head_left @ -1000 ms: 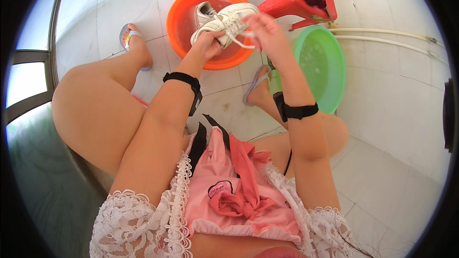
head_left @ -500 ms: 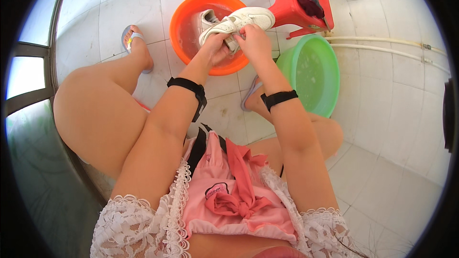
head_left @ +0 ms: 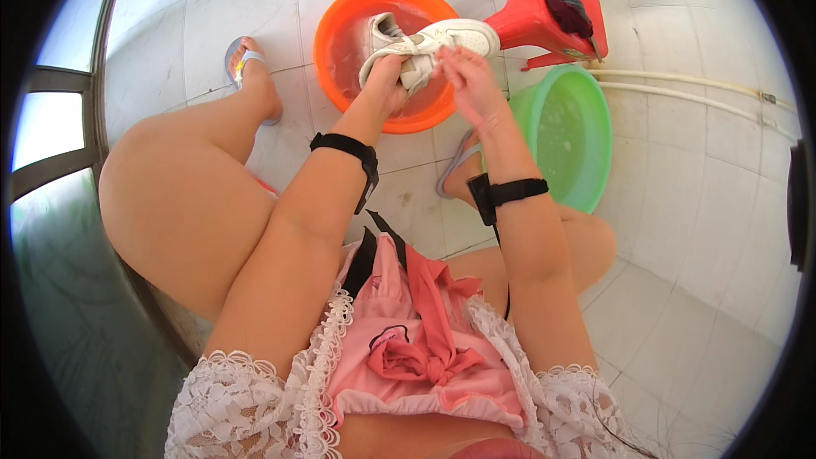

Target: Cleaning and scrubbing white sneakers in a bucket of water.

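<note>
My left hand (head_left: 388,85) grips a white sneaker (head_left: 463,34) near its heel, holding it sideways over an orange basin (head_left: 337,95). Beside the sneaker's laced middle, my right hand (head_left: 473,85) has its fingers stretched and spread, a little smeared by motion. The fingertips are close to the laces; whether they touch is unclear. A second white sneaker (head_left: 382,27) rests in the basin's cloudy water, partly hidden behind the held one.
Right of the basin stands a green tub (head_left: 605,132) with liquid in it. A red plastic chair (head_left: 531,13) behind it carries dark cloth (head_left: 568,10). Pale pipes (head_left: 680,85) run along the right wall. My sandalled feet stand either side on the tiled floor (head_left: 408,208).
My right hand has come off the laces, turned, and opened its fingers, shifting slightly right and down. My left hand keeps its grip on the sneaker. The whole view has shifted slightly.
</note>
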Demonstrator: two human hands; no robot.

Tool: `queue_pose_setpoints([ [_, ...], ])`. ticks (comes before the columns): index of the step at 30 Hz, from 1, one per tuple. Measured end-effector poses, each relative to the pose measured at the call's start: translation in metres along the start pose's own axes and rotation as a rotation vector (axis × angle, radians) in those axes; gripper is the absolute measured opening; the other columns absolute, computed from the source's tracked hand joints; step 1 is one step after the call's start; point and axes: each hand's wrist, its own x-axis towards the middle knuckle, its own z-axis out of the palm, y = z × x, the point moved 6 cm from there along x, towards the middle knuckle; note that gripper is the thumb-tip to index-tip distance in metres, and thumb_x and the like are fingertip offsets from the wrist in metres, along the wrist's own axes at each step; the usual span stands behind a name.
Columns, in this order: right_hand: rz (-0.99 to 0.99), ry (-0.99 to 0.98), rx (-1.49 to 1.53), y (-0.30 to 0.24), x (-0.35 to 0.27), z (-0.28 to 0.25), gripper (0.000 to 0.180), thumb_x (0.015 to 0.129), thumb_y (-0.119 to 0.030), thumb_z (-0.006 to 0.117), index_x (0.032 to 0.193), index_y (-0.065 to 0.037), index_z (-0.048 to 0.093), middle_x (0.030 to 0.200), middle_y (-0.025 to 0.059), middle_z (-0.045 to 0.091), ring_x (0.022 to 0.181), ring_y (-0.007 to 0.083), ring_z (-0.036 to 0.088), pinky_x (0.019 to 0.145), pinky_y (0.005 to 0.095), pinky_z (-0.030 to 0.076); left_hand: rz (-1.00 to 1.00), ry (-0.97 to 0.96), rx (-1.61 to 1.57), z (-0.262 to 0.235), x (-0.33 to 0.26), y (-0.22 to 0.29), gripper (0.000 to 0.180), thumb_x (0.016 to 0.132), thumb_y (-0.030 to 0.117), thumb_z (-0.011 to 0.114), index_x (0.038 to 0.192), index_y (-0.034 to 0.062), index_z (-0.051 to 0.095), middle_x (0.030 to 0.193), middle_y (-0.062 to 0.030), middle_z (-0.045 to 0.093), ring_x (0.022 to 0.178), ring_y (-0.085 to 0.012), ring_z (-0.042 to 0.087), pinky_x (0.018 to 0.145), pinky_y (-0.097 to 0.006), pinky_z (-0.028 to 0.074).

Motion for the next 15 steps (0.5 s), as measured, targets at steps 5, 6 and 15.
queue_pose_setpoints([
  [5, -0.096, 0.097, 0.087, -0.028, -0.002, -0.005, 0.024, 0.088, -0.019, 0.053, 0.095, 0.002, 0.060, 0.051, -0.0050, 0.031, 0.048, 0.0063, 0.039, 0.069, 0.0229, 0.043, 0.045, -0.131, 0.120, 0.023, -0.001, 0.000, 0.026, 0.091, 0.011, 0.038, 0.112, -0.0020, 0.045, 0.108, -0.0126, 0.053, 0.095, -0.0232, 0.057, 0.079, -0.035, 0.051],
  [6, -0.021, 0.000, 0.093, -0.030, -0.003, -0.008, 0.027, 0.089, -0.020, 0.050, 0.102, 0.004, 0.056, 0.050, -0.0046, 0.033, 0.048, 0.0064, 0.039, 0.068, 0.0247, 0.044, 0.045, -0.185, 0.128, 0.027, -0.002, 0.000, 0.026, 0.092, 0.012, 0.036, 0.113, -0.0017, 0.043, 0.110, -0.0132, 0.052, 0.096, -0.0243, 0.057, 0.081, -0.036, 0.051],
  [15, 0.125, -0.073, 0.017, -0.051, -0.018, -0.010, 0.031, 0.091, -0.021, 0.045, 0.106, 0.004, 0.057, 0.054, -0.0008, 0.048, 0.046, 0.0066, 0.039, 0.054, 0.0200, 0.038, -0.027, -0.038, 0.028, 0.013, 0.001, -0.004, 0.025, 0.090, 0.013, 0.039, 0.111, -0.0004, 0.047, 0.107, -0.0134, 0.055, 0.094, -0.0252, 0.058, 0.078, -0.037, 0.052],
])
